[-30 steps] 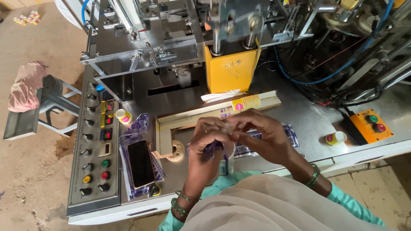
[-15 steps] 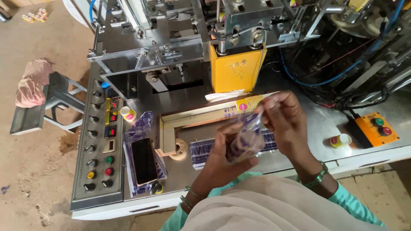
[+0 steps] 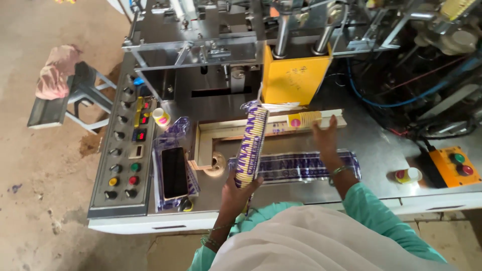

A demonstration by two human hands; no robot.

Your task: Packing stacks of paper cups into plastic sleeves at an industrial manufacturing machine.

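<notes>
I hold a long stack of paper cups in a clear wrapper (image 3: 252, 145). It stands almost straight up, leaning a little to the right at the top, above the grey machine table (image 3: 381, 150). My left hand (image 3: 236, 193) is shut tight around the bottom of the stack. My right hand (image 3: 325, 134) is open with the fingers spread, well apart from the stack. It reaches over to a short row of cups (image 3: 304, 119) that lies on its side in the wooden tray (image 3: 203, 143).

Under my right arm, a flat purple and white plastic bag (image 3: 296, 166) lies on the table. A roll of tape (image 3: 217, 164) sits just beside the tray's near edge. To the left there is a black phone (image 3: 174, 172) lying on more plastic wrap. Next to it is a panel of coloured buttons (image 3: 123, 160). A yellow box (image 3: 295, 75) hangs on the machine behind the tray. A small orange box with two buttons (image 3: 454, 165) sits far to the right.
</notes>
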